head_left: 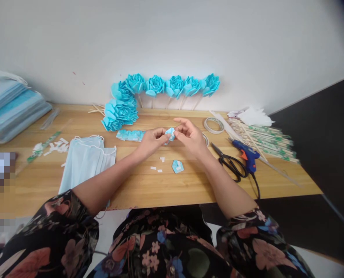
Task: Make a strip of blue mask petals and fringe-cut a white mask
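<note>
My left hand point(151, 141) and my right hand point(189, 136) meet above the middle of the wooden table point(189, 185), both pinching a small folded light-blue piece point(170, 134) between their fingertips. Below them on the table lies another small blue folded piece point(177, 166) and a few white scraps point(157, 168). A strip of pleated blue material point(130, 134) lies just left of my left hand. Finished blue flowers on sticks point(160, 85) lean against the wall behind.
Flat face masks point(85, 158) lie at the left, a stack of packed masks point(12, 108) at the far left. Right of my hands are black scissors point(231, 164), a blue glue gun point(247, 153), tape rolls point(214, 125), wrapped chopsticks point(267, 141) and white paper point(254, 116).
</note>
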A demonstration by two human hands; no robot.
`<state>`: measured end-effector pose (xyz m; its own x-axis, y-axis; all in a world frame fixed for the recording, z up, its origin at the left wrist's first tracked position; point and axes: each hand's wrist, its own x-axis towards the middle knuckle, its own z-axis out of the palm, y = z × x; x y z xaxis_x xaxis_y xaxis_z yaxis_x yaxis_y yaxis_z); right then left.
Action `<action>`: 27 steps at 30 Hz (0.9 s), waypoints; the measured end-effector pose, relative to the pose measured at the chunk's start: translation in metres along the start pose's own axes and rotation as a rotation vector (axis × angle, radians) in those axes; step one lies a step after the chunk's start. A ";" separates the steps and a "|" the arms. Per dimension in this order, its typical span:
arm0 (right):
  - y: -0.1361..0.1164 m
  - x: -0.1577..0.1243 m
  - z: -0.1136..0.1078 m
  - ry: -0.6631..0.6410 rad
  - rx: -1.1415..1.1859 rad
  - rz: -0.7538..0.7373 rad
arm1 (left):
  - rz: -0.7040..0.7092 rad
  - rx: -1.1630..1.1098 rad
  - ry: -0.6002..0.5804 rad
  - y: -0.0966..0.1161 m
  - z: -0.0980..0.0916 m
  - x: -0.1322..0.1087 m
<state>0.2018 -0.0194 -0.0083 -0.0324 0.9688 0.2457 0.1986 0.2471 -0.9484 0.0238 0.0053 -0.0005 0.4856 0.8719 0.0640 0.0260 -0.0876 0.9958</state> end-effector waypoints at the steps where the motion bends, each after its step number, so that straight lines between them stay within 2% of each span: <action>1: 0.000 0.000 0.000 -0.002 -0.013 -0.002 | 0.009 0.000 -0.005 0.000 0.000 0.000; 4: -0.004 -0.004 0.001 0.036 -0.123 -0.042 | 0.022 -0.031 0.015 -0.002 0.000 0.001; 8: -0.015 -0.011 0.003 0.180 -0.442 -0.214 | -0.007 -0.075 0.098 -0.007 0.000 0.003; 12: -0.019 -0.013 0.004 0.146 -0.648 -0.346 | -0.003 -0.068 0.128 -0.008 -0.002 0.004; 18: -0.011 -0.012 0.004 0.113 -0.718 -0.411 | 0.041 -0.069 0.111 -0.007 -0.002 0.002; 27: -0.011 -0.012 0.006 0.135 -0.749 -0.466 | 0.099 0.050 0.129 -0.014 -0.001 0.004</action>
<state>0.1945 -0.0339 -0.0022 -0.1634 0.7505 0.6404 0.7834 0.4932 -0.3782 0.0239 0.0103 -0.0141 0.3718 0.9121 0.1727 0.0290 -0.1973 0.9799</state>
